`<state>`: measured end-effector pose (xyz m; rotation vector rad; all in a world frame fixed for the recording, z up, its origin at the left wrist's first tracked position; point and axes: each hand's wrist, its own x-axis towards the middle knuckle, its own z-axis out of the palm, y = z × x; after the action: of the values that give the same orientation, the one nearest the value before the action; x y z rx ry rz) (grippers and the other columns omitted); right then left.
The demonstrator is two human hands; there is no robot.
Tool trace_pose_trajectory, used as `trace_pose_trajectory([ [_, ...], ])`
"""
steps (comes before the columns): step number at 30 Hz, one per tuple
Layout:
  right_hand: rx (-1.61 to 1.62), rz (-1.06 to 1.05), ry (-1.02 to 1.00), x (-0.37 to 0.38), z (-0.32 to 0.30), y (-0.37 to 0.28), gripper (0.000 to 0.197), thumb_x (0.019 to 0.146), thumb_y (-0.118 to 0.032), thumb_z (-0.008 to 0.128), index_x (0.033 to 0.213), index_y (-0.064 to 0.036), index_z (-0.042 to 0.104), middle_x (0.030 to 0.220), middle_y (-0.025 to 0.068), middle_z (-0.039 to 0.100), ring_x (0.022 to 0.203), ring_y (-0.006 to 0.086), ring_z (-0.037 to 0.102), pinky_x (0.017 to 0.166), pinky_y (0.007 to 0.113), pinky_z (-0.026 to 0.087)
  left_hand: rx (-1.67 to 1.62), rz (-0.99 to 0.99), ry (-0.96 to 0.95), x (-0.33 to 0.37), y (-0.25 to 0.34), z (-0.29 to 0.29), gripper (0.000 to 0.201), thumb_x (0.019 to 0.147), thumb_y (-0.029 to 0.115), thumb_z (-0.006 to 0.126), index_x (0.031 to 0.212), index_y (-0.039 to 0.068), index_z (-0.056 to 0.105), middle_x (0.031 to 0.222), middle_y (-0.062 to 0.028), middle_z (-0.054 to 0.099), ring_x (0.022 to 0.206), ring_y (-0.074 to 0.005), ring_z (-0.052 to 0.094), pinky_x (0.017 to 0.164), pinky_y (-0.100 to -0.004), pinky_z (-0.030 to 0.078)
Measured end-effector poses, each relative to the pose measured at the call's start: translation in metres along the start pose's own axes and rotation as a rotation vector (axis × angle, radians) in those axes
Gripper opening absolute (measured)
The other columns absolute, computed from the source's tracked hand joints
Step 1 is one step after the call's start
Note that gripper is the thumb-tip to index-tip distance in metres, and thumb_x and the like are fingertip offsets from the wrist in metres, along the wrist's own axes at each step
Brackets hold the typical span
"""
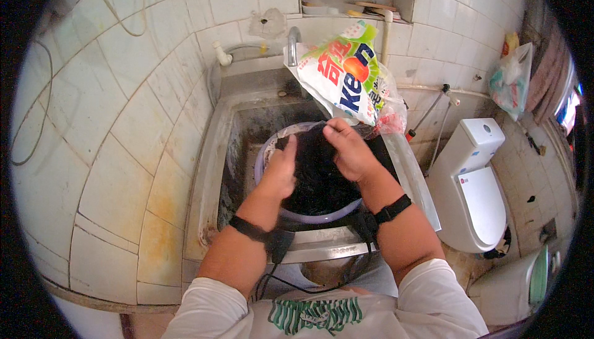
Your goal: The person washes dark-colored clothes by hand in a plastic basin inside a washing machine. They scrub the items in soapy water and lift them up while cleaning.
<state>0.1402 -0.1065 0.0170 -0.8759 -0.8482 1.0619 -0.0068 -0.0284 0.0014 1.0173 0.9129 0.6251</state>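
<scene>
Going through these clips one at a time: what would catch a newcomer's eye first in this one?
Dead centre, both hands, the left hand and right hand, grip a dark cloth bunched in a pale purple basin that sits in a stained metal sink. Just above, a bright green, white and red detergent bag leans at the sink's back edge near the tap. A white toilet stands to the right.

a stained steel sink (213,153) with a lilac basin (322,216) inside, detergent bag (346,76) on its rim
</scene>
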Motion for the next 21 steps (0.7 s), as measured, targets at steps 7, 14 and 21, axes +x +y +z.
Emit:
trace_pose_trajectory([
  [7,-1.108,-0.398,-0.103,-0.007,0.035,0.013,0.022,0.088,-0.019,0.054,0.1,-0.0023,0.048,0.086,0.0206,0.056,0.086,0.0338,0.057,0.074,0.037,0.044,-0.277,-0.064,-0.21,-0.004,-0.016,0.013,0.05,0.089,0.047,0.042,0.114,0.005,0.053,0.108,-0.0106,0.06,0.091,-0.0244,0.061,0.08,-0.0403,0.049],
  [14,-1.159,-0.278,0.136,-0.002,0.034,0.015,0.025,0.087,-0.023,0.053,0.1,-0.0026,0.046,0.093,0.0275,0.057,0.088,0.0451,0.054,0.073,0.048,0.044,-0.328,-0.132,-0.233,-0.006,-0.014,0.008,0.061,0.089,0.055,0.038,0.121,0.005,0.048,0.111,-0.0124,0.059,0.098,-0.0259,0.059,0.085,-0.0411,0.047],
  [21,-1.073,-0.371,0.192,0.005,0.024,0.012,0.019,0.085,-0.018,0.056,0.09,-0.0009,0.05,0.083,0.0228,0.055,0.083,0.0409,0.054,0.071,0.039,0.043,-0.355,-0.194,-0.226,-0.033,0.009,0.025,0.061,0.09,0.053,0.04,0.126,0.004,0.045,0.122,-0.0112,0.053,0.111,-0.022,0.051,0.095,-0.0346,0.039],
])
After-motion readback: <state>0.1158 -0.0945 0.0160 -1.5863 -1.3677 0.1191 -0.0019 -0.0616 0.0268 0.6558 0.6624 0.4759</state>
